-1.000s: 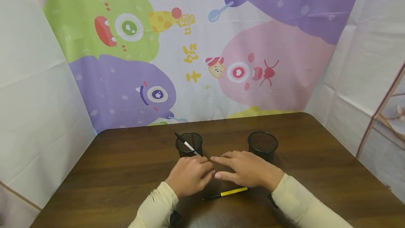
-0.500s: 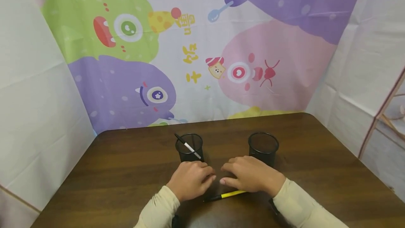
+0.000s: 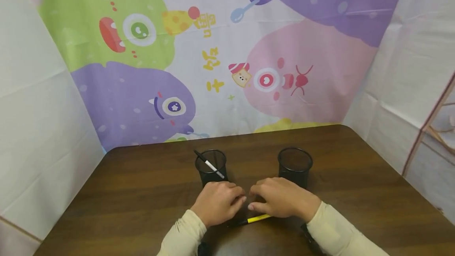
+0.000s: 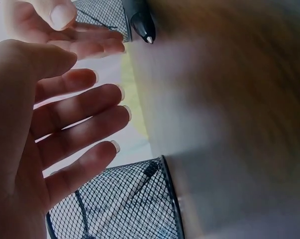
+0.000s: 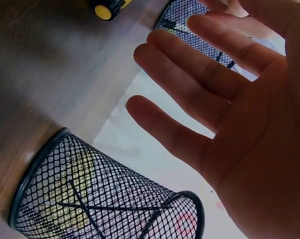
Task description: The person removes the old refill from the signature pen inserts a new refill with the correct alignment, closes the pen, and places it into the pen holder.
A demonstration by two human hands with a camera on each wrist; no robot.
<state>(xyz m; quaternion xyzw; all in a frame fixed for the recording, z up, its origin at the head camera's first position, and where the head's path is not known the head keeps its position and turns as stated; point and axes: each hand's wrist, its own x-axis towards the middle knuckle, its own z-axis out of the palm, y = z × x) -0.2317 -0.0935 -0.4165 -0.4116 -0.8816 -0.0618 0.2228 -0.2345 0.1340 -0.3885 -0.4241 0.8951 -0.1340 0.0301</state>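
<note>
Plainly left grip (image 3: 218, 204), right grip (image 3: 284, 198) released; marker (image 3: 249, 220) at their six o'clock; pen (image 3: 210, 166) slants, propped by eleven-o'clock cup (image 3: 207, 177).

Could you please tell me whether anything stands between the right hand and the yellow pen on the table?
Nothing visible does. In the head view, the right hand overlaps one end of the yellow pen; the left mesh cup and right mesh cup stand farther back.

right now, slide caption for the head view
Left hand, right hand and yellow pen before a mesh cup holding a white pen and a second cup.
</note>
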